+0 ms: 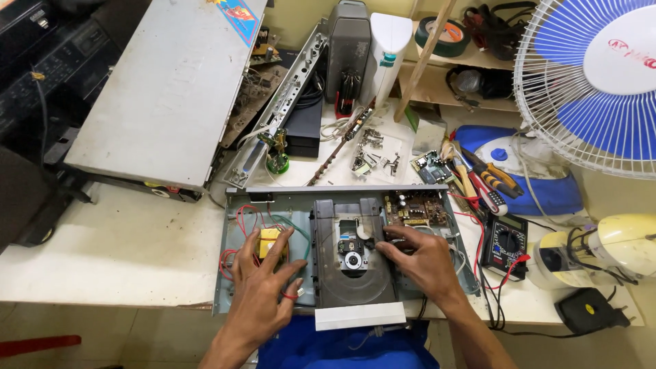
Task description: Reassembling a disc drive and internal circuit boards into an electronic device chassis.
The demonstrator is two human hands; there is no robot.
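Step in hand: by the look of it, work on the disc drive of an opened disc player, with both hands inside the chassis.
Left hand: spread wide, palm down, fingers splayed over the yellow transformer and its red and green wires in the left part of the chassis; it grips nothing that can be seen and seems to steady the case.
Right hand: fingers curled narrow, tips pressed at the right edge of the drive beside the lens opening; whether they pinch a small part cannot be told.
Next move calls for: in my judgement, a fine fingertip pull or push at that edge while the other hand keeps the case from sliding.
Disc player: lid off, grey metal tray-shaped chassis, lying at the front edge of the white table, near its middle.
Disc drive: dark grey plastic, centred in the chassis, round spindle hub showing, a white front strip overhanging the table's front edge.
Circuit board: brown, in the chassis's rear right corner.
Multimeter: black, just right of the chassis, red lead trailing.
Fan: blue-bladed, at the table's right rear.
Grey cover: propped at the left rear.
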